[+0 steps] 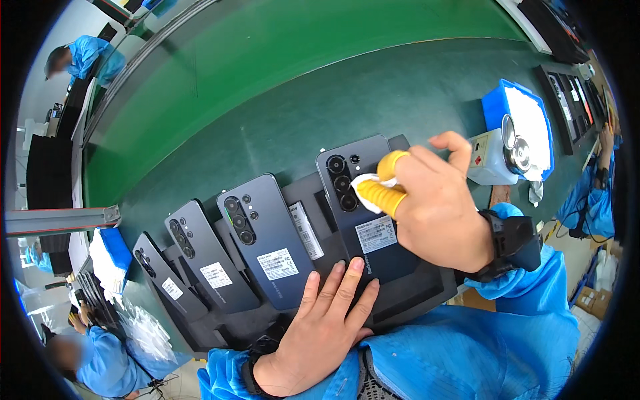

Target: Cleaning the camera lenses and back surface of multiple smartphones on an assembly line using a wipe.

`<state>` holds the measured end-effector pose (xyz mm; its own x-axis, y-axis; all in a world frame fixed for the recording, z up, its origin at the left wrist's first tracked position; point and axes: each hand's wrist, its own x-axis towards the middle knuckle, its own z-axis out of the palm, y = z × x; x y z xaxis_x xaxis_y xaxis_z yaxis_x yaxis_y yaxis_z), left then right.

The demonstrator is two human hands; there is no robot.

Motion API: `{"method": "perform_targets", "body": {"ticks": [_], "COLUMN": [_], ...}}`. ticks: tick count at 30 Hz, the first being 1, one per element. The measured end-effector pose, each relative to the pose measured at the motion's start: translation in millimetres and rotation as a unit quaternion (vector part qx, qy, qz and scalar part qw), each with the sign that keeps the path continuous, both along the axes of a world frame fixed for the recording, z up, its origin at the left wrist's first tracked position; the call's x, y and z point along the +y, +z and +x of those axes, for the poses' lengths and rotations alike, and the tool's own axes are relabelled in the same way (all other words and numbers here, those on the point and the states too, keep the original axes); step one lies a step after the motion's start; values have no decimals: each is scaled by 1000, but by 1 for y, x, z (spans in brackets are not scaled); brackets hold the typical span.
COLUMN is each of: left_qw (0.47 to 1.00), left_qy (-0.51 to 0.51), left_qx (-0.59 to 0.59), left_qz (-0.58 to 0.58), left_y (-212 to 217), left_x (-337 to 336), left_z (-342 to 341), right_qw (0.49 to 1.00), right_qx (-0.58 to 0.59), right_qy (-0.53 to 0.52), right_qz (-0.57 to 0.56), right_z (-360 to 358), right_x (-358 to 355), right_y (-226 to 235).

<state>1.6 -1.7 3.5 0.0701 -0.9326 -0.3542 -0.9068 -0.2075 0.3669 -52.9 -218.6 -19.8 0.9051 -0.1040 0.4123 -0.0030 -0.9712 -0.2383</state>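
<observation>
My right hand (443, 213), with yellow finger cots on its thumb and forefinger, pinches a white wiping cloth (363, 187). It presses the cloth beside the camera lenses of the rightmost dark smartphone (387, 261), which lies back side up. My left hand (323, 327) lies flat with fingers spread, fingertips by that phone's lower left edge. Three more dark phones (270, 230), each with a white label, rest leaning to the left on the black foam tray (433, 283). A white printed strip (307, 230) sits between two phones. My right palm is hidden.
Beyond the tray stretches a green worktable (280, 127). At the right stand a white dispenser bottle (488, 160) with a metal lid, a blue bin (495, 110) of white wipes and a black tray (555, 100). Another blue bin (118, 248) is at left. People in blue work nearby.
</observation>
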Motion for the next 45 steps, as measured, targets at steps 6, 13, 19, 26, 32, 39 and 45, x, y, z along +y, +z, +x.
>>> {"method": "perform_targets", "body": {"ticks": [6,13,19,26,32,39,45], "left_qw": [999,1000,1000,1000,1000,1000,1000], "left_qy": [13,8,2,2,4,4,8], "left_qx": [28,26,20,15,9,16,13], "left_qz": [-15,-13,-12,-16,-15,-17,-17], "left_y": [-4,-1,-2,-3,-2,-3,-4], "left_x": [2,1,1,1,1,1,1], "left_z": [-1,-2,-2,-1,-3,-4,-4], "right_qw": [997,991,995,995,998,996,995], "right_qx": [-62,-84,-58,-1,21,-56,-72], "right_qy": [-16,-27,-29,-48,-22,-24,-35], "right_qz": [-46,-102,-69,-85,-48,-68,-64], "right_z": [25,39,27,2,-22,-4,13], "right_x": [2,-14,-12,10,18,7,-4], "right_y": [-12,-13,-8,-14,-13,-20,-11]}}
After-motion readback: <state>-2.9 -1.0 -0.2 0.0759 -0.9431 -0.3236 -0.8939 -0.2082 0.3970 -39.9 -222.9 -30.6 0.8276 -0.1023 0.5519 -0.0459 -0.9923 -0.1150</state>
